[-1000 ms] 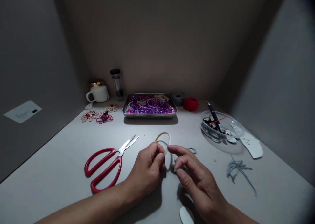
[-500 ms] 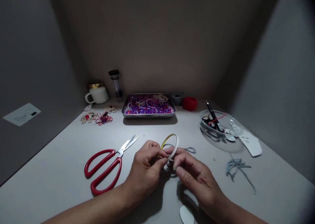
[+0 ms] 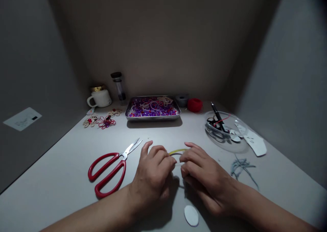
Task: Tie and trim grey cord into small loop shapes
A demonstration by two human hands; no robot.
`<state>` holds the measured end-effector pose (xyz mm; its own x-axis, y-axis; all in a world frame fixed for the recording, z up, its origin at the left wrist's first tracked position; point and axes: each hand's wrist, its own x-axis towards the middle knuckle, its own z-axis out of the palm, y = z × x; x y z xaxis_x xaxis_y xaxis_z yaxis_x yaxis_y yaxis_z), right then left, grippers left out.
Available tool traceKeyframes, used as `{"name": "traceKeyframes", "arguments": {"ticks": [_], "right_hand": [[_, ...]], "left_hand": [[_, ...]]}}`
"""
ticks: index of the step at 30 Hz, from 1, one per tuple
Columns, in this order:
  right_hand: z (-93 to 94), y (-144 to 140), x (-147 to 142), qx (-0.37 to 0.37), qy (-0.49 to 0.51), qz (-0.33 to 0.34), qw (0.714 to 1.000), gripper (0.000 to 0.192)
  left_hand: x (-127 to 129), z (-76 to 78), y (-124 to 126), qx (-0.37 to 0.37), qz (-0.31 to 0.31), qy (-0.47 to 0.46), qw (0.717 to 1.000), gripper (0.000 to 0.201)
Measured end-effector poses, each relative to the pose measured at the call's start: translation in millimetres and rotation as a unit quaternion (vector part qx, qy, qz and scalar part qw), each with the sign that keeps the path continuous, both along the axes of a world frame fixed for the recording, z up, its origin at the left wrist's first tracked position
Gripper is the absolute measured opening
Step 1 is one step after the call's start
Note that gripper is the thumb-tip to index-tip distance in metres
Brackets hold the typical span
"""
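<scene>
Between my hands is a narrow ring, white outside and yellow inside, that looks like a thin roll of tape (image 3: 178, 151). My left hand (image 3: 154, 172) pinches its left side, with the index finger and thumb tips bunched together. From the other side my right hand (image 3: 205, 172) grips it with curled fingers close to the left fingertips. Most of the ring is hidden behind the fingers. Below the hands a white oval piece (image 3: 191, 215) lies flat on the table. Red-handled scissors (image 3: 112, 170) rest to the left of my left hand, blades slightly apart.
A metal tray (image 3: 153, 118) of beads stands at the back, beside a red yarn ball (image 3: 194, 105) and a grey one (image 3: 182, 100). At right are a clear dish (image 3: 209, 133) and grey-blue cords (image 3: 241, 166). A mug (image 3: 101, 98) and cord flowers (image 3: 106, 122) sit back left.
The ring has tipped down from upright to lower between my hands. Both hands have turned knuckles-up, and my right fingers have closed in on it. The view has shifted slightly.
</scene>
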<state>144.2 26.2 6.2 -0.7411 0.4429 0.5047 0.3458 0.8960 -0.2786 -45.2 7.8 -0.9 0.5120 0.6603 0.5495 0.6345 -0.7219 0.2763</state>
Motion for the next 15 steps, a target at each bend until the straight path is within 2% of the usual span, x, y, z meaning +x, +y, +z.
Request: {"name": "traceKeyframes", "arguments": {"ticks": [3, 4, 6, 10, 15], "right_hand": [[-11.0, -3, -2, 0.062, 0.088, -0.084, 0.991, 0.021], [-14.1, -5, -3, 0.066, 0.123, -0.114, 0.984, 0.021], [-18.6, -8, -6, 0.025, 0.177, -0.142, 0.974, 0.018], [-21.3, -14, -11, -0.083, 0.200, -0.119, 0.969, 0.015], [-19.8, -14, -13, -0.107, 0.190, -0.101, 0.971, 0.015]], "left_hand": [[2, -4.6, 1, -0.015, -0.001, -0.049, 0.999, 0.016], [2, -6.3, 2, -0.019, 0.008, -0.073, 0.997, 0.016], [3, -8.7, 5, -0.042, 0.030, -0.117, 0.992, 0.016], [4, -8.8, 10, -0.132, 0.063, -0.155, 0.977, 0.022], [5, -5.4, 11, -0.180, 0.066, -0.152, 0.970, 0.024]]}}
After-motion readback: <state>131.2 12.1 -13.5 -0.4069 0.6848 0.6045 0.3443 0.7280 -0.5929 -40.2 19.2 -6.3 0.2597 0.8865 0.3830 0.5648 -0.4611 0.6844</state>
